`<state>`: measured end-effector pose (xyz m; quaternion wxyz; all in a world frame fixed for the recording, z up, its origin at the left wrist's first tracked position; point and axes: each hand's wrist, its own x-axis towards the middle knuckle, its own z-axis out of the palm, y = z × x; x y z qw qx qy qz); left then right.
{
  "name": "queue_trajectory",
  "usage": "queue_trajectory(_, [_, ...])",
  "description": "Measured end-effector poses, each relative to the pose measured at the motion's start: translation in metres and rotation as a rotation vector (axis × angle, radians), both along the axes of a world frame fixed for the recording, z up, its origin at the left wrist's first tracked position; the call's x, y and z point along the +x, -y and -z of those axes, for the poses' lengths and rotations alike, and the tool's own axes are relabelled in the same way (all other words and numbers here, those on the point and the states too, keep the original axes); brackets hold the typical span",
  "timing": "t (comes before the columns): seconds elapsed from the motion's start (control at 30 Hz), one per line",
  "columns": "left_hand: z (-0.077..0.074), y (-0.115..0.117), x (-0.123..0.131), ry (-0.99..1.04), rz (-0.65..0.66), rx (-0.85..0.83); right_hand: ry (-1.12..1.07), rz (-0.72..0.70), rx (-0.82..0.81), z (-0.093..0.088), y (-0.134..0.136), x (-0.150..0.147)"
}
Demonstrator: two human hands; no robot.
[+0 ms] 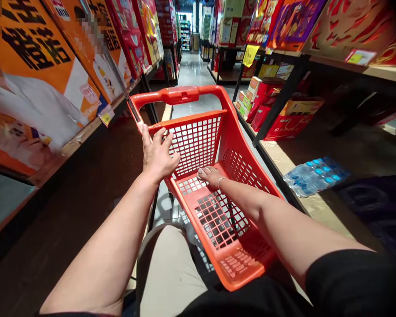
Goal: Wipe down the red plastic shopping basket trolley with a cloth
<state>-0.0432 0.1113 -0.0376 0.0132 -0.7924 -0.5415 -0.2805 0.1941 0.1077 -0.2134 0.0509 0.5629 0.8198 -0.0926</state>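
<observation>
A red plastic shopping basket cart (pixel 198 121) stands tilted in front of me, with its gridded floor and walls showing and nothing lying in it. At its far left corner, by the rim, is my left hand (pixel 160 152), fingers spread and thumb out; it seems to rest against the edge. My right hand (pixel 211 177) reaches down inside, palm down with its fingers stretched out, near the far end of the floor; whether it touches the plastic I cannot tell. A thin bracelet (pixel 219 182) circles the right wrist. A thin metal rod (pixel 114 66) rises from the cart's far left corner.
Shelves with orange cartons (pixel 36 57) run close along the left. On the right, a low wooden shelf holds a pack of water bottles (pixel 317 176) and red gift boxes (pixel 293 116). A tiled aisle (pixel 193 66) stretches ahead. My knee (pixel 168 268) is beside the cart.
</observation>
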Motion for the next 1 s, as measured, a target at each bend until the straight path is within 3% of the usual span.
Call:
queue_trajectory(0.2, [-0.001,-0.002,-0.001,0.073,0.034,-0.007,-0.128,0.155,0.082,-0.007,-0.006,0.013])
queue_trajectory(0.27, [-0.001,-0.002,-0.001,0.082,0.037,-0.013,-0.153,0.27,0.018,-0.008,-0.009,0.01])
queue_trajectory(0.37, [0.0,-0.003,-0.001,0.092,0.048,-0.015,-0.124,0.462,-0.11,-0.002,-0.007,-0.01])
queue_trajectory(0.43, [0.0,-0.004,-0.002,0.105,0.059,-0.023,-0.084,0.477,-0.108,0.003,-0.001,-0.033])
queue_trajectory(0.5, [0.0,-0.004,-0.003,0.119,0.069,-0.036,-0.085,0.361,-0.062,0.006,0.007,-0.059])
queue_trajectory(0.6, [0.0,-0.002,-0.003,0.123,0.072,-0.037,-0.156,-0.027,-0.041,0.007,0.015,-0.083])
queue_trajectory(0.67, [-0.001,-0.001,-0.004,0.119,0.073,-0.026,-0.172,-0.254,-0.042,0.006,0.015,-0.08])
queue_trajectory(0.73, [-0.001,-0.001,-0.004,0.125,0.081,-0.018,-0.13,-0.305,-0.029,0.004,0.012,-0.061])
queue_trajectory(0.77, [-0.001,0.0,-0.004,0.132,0.086,-0.02,-0.09,-0.237,-0.021,0.002,0.009,-0.047])
queue_trajectory(0.9, [-0.001,-0.001,-0.004,0.135,0.083,-0.053,0.084,0.269,-0.033,-0.007,-0.003,0.002])
queue_trajectory(0.93, [-0.001,-0.002,-0.003,0.125,0.075,-0.055,0.103,0.331,-0.043,-0.009,-0.004,0.005])
queue_trajectory(1.0, [-0.001,-0.001,-0.002,0.099,0.055,-0.045,0.095,0.313,-0.067,-0.012,-0.003,-0.007])
